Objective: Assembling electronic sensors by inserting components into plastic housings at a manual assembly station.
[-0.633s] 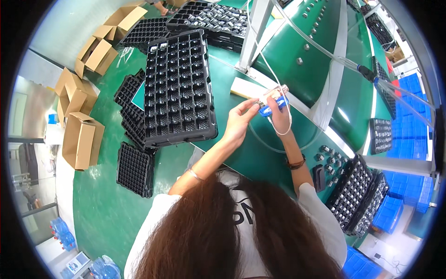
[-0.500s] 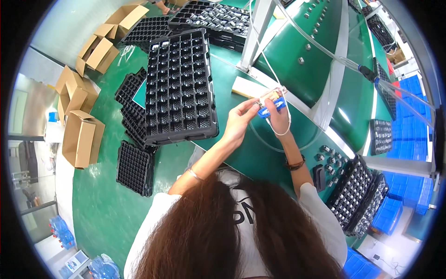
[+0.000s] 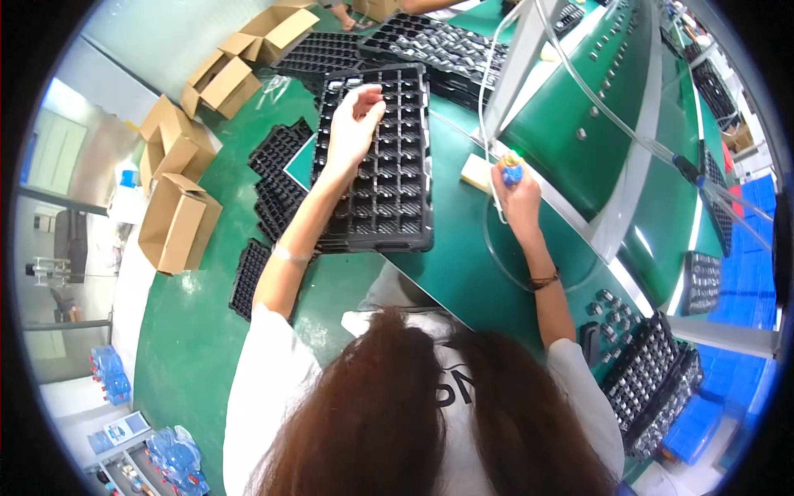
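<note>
My left hand (image 3: 354,132) is over the upper part of a black compartment tray (image 3: 426,198), with its fingers curled in. Whatever they may hold is hidden. Beside the fingers, small silver metal parts (image 3: 354,81) sit in the far-end pockets; many nearer pockets hold nothing. My right hand (image 3: 521,198) is wrapped round a small blue and yellow hand tool (image 3: 512,174), which has a green glow at its tip. A white cord or hose (image 3: 498,202) runs by this hand. The tool is held above the green table, right of the tray.
A pale block (image 3: 475,172) lies left of my right hand. Filled trays (image 3: 447,45) stand at the back, and loose metal parts (image 3: 610,314) lie at the right near more trays (image 3: 641,364). A green conveyor (image 3: 571,107) runs beyond a metal post (image 3: 517,70). Cardboard boxes (image 3: 178,223) line the left.
My hands have parted from together at the tool. The left has swung leftward over the tray; the right keeps the tool at the table's right. The whole view has shifted.
</note>
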{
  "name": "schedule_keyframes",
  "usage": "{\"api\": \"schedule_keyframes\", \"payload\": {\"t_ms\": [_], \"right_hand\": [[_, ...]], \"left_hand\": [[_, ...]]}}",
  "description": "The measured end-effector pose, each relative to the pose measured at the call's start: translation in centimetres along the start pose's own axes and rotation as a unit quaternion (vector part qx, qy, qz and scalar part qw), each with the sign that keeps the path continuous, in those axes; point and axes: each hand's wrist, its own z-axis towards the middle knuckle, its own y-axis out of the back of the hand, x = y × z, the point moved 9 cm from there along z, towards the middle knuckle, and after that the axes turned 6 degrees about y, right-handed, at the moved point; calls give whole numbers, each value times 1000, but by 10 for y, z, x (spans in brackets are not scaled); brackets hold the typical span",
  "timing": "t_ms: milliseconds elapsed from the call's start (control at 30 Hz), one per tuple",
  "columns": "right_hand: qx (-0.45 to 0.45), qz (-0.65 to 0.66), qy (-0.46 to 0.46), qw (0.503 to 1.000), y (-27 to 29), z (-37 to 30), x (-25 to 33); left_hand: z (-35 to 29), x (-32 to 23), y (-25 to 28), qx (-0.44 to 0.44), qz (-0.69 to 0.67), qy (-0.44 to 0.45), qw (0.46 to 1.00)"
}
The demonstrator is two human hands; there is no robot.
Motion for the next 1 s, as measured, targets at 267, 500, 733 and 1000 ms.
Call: {"api": "schedule_keyframes", "payload": {"t_ms": [267,500,733,1000], "right_hand": [[67,11,-64,996,23,-15,-1],[94,76,-118,986,54,-46,-13],[47,57,-57,996,24,-19,-19],[-50,73,24,996,6,10,-27]], "left_hand": [[95,39,40,-39,397,-126,908],[114,61,54,-31,358,-65,931],[104,27,51,45,87,-63,993],[-85,-13,-77,204,-439,295,824]]}}
